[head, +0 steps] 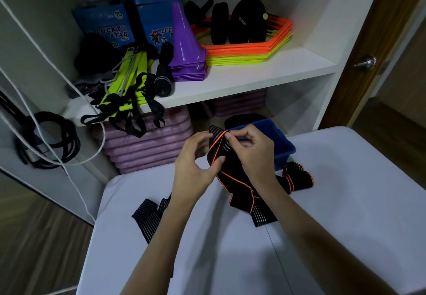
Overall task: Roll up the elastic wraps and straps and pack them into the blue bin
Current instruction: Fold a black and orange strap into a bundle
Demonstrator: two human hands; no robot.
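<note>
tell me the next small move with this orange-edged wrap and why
Probably keep rolling: both the left hand and right hand pinch the top of the orange-edged wrap, but its tail trails unrolled on the table, so it isn't ready for the blue bin.

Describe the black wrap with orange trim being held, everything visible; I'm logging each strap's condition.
The orange-trimmed wrap is a long band of black stretchy-looking fabric with orange edging and grey-striped sections. Both hands hold its upper end above the white table: the left hand pinches one edge and the right hand pinches the folded top, just in front of the blue bin. The rest hangs down, twisted, with its striped tail lying on the table. It is not yet rolled.
</note>
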